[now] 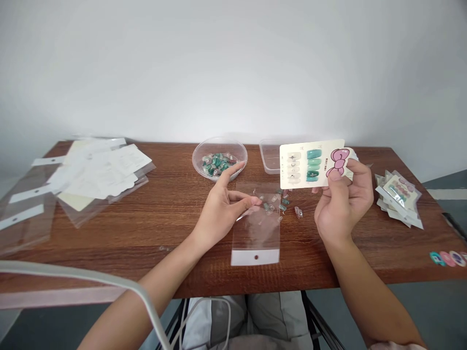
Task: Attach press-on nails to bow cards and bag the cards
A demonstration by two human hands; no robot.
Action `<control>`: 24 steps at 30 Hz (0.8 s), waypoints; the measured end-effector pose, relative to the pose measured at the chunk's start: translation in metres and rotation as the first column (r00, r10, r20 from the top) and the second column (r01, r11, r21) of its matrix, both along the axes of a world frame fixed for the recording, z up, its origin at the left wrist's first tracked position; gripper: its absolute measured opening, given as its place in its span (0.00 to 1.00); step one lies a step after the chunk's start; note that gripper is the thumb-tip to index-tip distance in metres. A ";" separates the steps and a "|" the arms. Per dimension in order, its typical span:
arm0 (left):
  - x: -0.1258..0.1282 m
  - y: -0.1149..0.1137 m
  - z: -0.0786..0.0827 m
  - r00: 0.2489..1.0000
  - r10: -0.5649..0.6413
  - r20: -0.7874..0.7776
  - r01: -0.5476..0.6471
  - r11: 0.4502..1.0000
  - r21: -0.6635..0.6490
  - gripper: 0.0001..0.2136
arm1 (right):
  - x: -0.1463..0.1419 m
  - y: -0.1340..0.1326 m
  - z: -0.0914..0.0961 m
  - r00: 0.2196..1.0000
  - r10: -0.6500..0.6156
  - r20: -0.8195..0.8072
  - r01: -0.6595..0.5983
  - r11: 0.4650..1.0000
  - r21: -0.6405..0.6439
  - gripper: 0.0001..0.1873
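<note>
Raised over the table, my right hand (341,204) grips a cream card of press-on nails (306,165) by its end with the pink bow print. White and teal nails sit on that card in two columns. My left hand (222,206) pinches the edge of a clear plastic bag (257,236) between thumb and fingers, its index finger stretched out. The bag lies flat, its white header strip facing me. Loose press-on nails (285,201) in green, clear and pink lie around and beneath the bag's far end, partly hidden by it.
A round clear tub (219,158) of loose nails stands at the back, beside a rectangular clear box (270,158). Blank cards (105,170) and clear bags (27,209) are piled left. Bagged nail cards (399,197) are stacked right. A white cable (109,282) crosses the lower left.
</note>
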State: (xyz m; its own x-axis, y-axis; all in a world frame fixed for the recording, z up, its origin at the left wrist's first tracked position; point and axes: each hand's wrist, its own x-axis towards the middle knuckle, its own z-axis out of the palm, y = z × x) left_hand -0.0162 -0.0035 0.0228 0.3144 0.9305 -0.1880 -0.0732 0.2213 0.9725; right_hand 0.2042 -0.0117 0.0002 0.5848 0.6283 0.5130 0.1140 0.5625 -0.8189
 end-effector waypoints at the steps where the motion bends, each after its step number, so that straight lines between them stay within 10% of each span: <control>1: 0.000 0.000 0.000 1.000 -0.012 -0.001 0.012 1.000 -0.011 0.43 | 0.000 0.000 0.000 1.000 0.002 -0.004 -0.002 1.000 -0.004 0.12; 16: -0.001 0.002 -0.007 0.997 -0.007 0.081 0.008 1.000 -0.002 0.33 | 0.001 0.002 -0.001 0.999 -0.033 0.011 0.033 0.999 -0.001 0.14; 24: -0.004 0.000 0.000 0.995 -0.042 -0.095 0.046 0.998 0.042 0.12 | 0.002 0.003 0.000 1.000 -0.026 0.001 0.026 1.000 -0.005 0.14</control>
